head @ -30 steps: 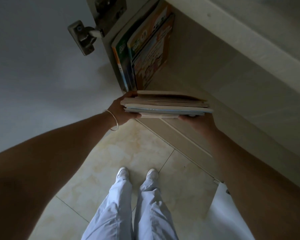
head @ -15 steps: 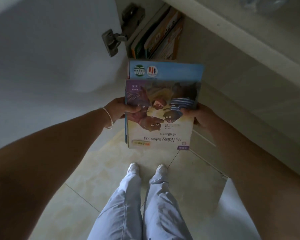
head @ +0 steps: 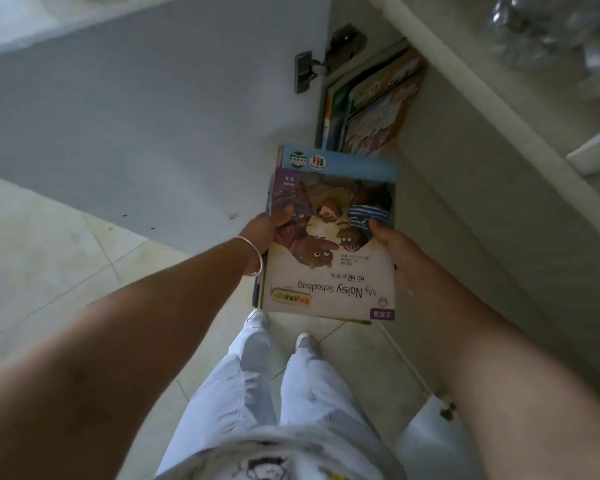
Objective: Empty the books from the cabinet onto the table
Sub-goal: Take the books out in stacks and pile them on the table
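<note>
Facing up toward the camera, a stack of books is held flat in the air in front of the open cabinet, above the tiled floor. The top book shows a cartoon cover with the title "My Noisy Schoolbag" reading upside down from this view, and a blue-edged book pokes out beyond its far end. The left hand clamps the stack's left edge, thumb lying on the cover and fingers hidden underneath; a thin bracelet circles that wrist. The right hand grips the right edge the same way, thumb on top beside the striped figure. Both hands are thus closed on the stack, one at each side.

Just beyond the stack, inside the cabinet, several more books stand upright and lean against its left wall. A metal hinge joins that wall to the open white door, which swings out to the left. Below, the person's pale trousers and white shoes stand on the floor.
</note>
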